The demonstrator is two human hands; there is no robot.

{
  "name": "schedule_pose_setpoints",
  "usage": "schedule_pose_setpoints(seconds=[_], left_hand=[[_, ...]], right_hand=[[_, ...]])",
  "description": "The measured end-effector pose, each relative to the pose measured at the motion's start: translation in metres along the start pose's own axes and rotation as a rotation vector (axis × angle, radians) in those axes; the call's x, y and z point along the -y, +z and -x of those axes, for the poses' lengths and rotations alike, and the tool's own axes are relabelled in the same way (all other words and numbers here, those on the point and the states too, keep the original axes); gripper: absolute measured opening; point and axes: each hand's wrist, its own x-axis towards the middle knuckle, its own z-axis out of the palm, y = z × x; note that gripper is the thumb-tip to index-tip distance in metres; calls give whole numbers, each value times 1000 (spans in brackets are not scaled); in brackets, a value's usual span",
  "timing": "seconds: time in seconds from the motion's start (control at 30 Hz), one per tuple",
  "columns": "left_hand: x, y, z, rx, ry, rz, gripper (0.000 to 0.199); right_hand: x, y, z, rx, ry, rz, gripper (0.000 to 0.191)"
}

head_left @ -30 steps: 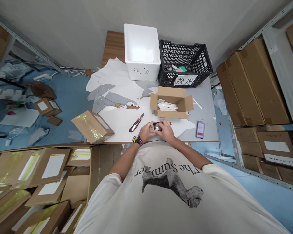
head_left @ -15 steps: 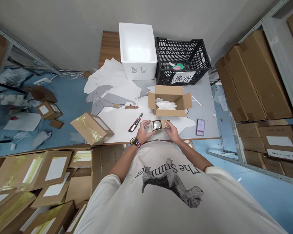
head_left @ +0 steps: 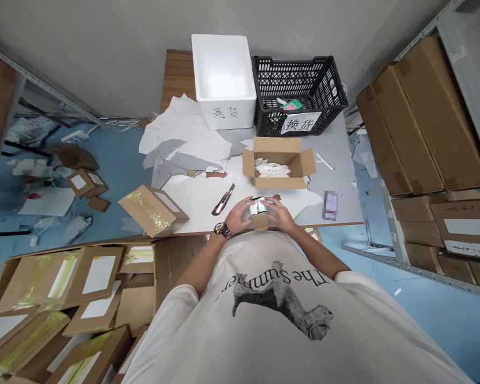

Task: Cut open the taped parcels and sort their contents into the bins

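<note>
Small carton (head_left: 258,213): near edge of the table (head_left: 336,214), probably light and stiff, flap easily creased; best held by its sides.
Left hand (head_left: 238,216): gripping its left side.
Right hand (head_left: 282,215): gripping its right.
Open cardboard box (head_left: 280,183): just beyond.

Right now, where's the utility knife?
Head view, just left of centre: the utility knife lies on white paper, between the taped carton and the left hand.

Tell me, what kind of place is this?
Probably a storeroom or parcel room: taped cardboard boxes are piled up together, tall cartons stand by metal shelving, and a box cutter lies on the paper-strewn table.
</note>
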Motion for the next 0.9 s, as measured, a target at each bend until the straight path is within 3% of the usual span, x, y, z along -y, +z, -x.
schedule_pose_setpoints(seconds=[0.13, 0.3, 0.4, 0.63, 0.73, 0.9], left_hand=[[4, 7, 2, -47, -27, 58, 64], [3, 17, -3, -188, -92, 119, 82], [-1, 16, -9, -138, -53, 53, 76], [-3, 8, -14, -55, 21, -52, 67], [-2, 12, -17, -40, 22, -107, 67], [3, 19, -26, 5, -62, -223, 62]], right_hand=[[2, 2, -2, -17, 17, -89, 48], [16, 14, -14, -240, 168, -255, 49], [24, 17, -20, -277, 164, -264, 55], [30, 17, -22, -248, 101, -158, 31], [31, 18, -19, -219, 102, -95, 41], [28, 9, -12, 3, 38, -62, 77]])
